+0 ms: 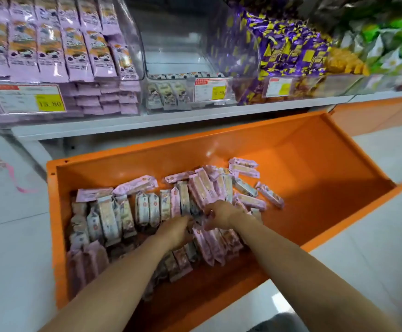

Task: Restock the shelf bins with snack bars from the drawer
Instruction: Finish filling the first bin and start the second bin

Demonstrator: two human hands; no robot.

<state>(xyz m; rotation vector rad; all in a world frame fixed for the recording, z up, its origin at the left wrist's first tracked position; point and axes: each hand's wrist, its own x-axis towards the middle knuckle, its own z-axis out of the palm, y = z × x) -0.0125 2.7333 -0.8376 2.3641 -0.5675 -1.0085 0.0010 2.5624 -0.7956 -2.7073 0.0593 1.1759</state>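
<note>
Reaching into the orange drawer, the left hand and right hand meet close together over the heap of bars in the head view, the only one given. The right hand's fingers curl down over a few bars, with the thumb beneath pinching them. The left hand's fingers are buried among the wrappers, so I cannot tell whether it grips anything or merely presses against the bunch.

The bars fill the drawer's left and middle. Some stand on edge in rough rows, and others lie loose and flat toward the right. On the shelf above, the left bin is stacked full of similar pale purple packs. The middle bin holds only a thin layer at its bottom.

These bars are probably light, with slick, crinkly film and a filling that may crack if squeezed hard. Several are best taken at once, clamped by their broad sides between both hands. The crimped ends are a poor hold, as they would likely slip.
</note>
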